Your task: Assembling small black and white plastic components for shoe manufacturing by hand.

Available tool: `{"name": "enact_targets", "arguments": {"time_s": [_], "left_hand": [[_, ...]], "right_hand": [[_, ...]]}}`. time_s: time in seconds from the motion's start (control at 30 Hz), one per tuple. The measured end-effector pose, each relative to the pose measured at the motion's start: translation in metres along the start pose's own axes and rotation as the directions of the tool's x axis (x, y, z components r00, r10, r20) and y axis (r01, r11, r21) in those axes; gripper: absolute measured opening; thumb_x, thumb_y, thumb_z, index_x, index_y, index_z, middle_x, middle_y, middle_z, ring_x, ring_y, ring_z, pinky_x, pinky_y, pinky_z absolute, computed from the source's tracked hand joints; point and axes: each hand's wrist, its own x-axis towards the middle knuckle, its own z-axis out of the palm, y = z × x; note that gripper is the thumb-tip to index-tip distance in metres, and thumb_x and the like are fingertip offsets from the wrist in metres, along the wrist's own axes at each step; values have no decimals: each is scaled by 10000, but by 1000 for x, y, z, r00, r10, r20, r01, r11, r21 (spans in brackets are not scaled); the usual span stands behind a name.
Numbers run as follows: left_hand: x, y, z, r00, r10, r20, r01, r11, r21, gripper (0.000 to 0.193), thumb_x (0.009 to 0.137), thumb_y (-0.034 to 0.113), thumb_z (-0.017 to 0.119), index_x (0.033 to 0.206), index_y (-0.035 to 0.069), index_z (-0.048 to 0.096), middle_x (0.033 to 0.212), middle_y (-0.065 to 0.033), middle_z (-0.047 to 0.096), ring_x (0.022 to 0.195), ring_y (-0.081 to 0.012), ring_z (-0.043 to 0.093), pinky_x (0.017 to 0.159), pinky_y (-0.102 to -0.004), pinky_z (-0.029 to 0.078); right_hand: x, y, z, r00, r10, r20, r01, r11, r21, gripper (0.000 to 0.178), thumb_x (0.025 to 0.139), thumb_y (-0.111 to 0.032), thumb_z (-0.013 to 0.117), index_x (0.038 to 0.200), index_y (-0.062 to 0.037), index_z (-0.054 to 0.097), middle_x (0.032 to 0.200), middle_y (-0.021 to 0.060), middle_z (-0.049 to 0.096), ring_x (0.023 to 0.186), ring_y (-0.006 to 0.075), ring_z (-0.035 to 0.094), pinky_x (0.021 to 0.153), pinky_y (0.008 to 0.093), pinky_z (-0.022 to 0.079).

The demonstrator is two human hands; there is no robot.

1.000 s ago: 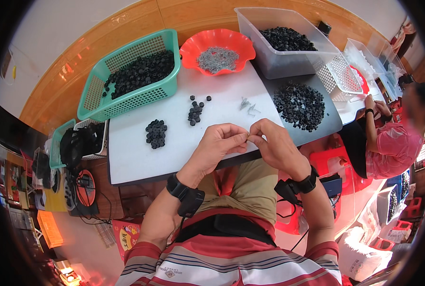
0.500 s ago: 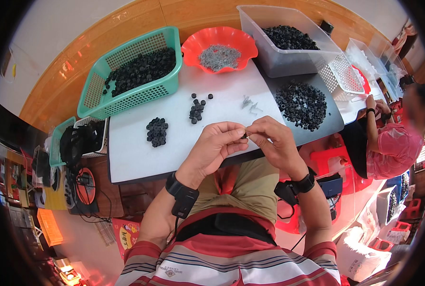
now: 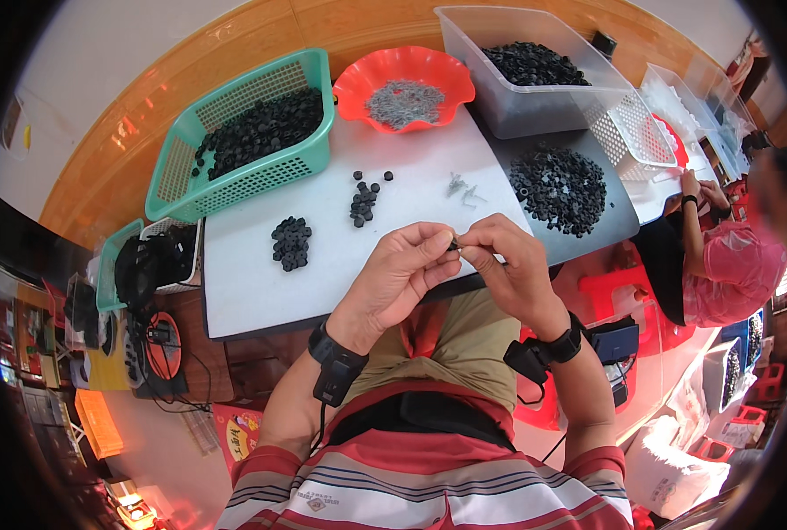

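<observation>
In front of my belly, over the table's near edge, both hands meet fingertip to fingertip. My left hand pinches a small black knob-like piece between thumb and fingers. My right hand is closed in a pinch against that piece; whatever its fingertips hold is mostly hidden. Beyond the hands, a few thin metal screws lie on the white tabletop. Left of them are a small group of black pieces and a tighter cluster of black pieces.
A green basket of black pieces stands at the far left. Beside it are a red scalloped bowl of metal screws and a clear bin of black parts. A dark pile lies on the right. A co-worker sits beyond.
Both hands stay together at nearly the same spot, with the fingertips shifting slightly around the small black piece. The whole view has tilted a little.
</observation>
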Motion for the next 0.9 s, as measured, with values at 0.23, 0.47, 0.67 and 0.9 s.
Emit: {"name": "enact_targets", "arguments": {"time_s": [0.23, 0.47, 0.67, 0.9], "left_hand": [[-3, -1, -1, 1000, 7, -22, -6, 1000, 30, 194, 999, 143, 670, 1122, -6, 650, 999, -54, 703, 895, -118, 707, 843, -256, 614], [-6, -3, 2, 1000, 14, -24, -12, 995, 98, 176, 994, 116, 671, 1109, -18, 669, 1006, -64, 706, 892, -120, 710, 835, -258, 624], [-9, -6, 4, 998, 13, -63, -6, 994, 111, 175, 984, 114, 682, 1096, -19, 665, 973, -77, 707, 862, -131, 711, 806, -262, 632], [-10, -8, 1, 998, 6, -60, 1, 994, 114, 168, 985, 105, 679, 1098, -19, 672, 977, -77, 710, 865, -132, 715, 798, -266, 635]], "right_hand": [[-2, -8, -6, 999, -36, 29, 39, 991, -125, 120, 895, -9, 710, 1007, -17, 668, 959, 139, 666, 819, 321, 668, 708, 367, 531], [-3, -16, -12, 994, -16, 109, 35, 985, -171, 86, 900, -19, 684, 980, -23, 653, 940, 138, 646, 807, 355, 650, 689, 411, 519], [-7, -18, -14, 990, 21, 141, 12, 973, -231, 92, 907, -26, 678, 990, -28, 640, 962, 137, 643, 812, 362, 650, 690, 415, 522], [-8, -18, -12, 990, 48, 136, -22, 981, -191, 77, 916, -29, 673, 988, -31, 644, 968, 134, 642, 822, 348, 656, 694, 405, 525]]}}
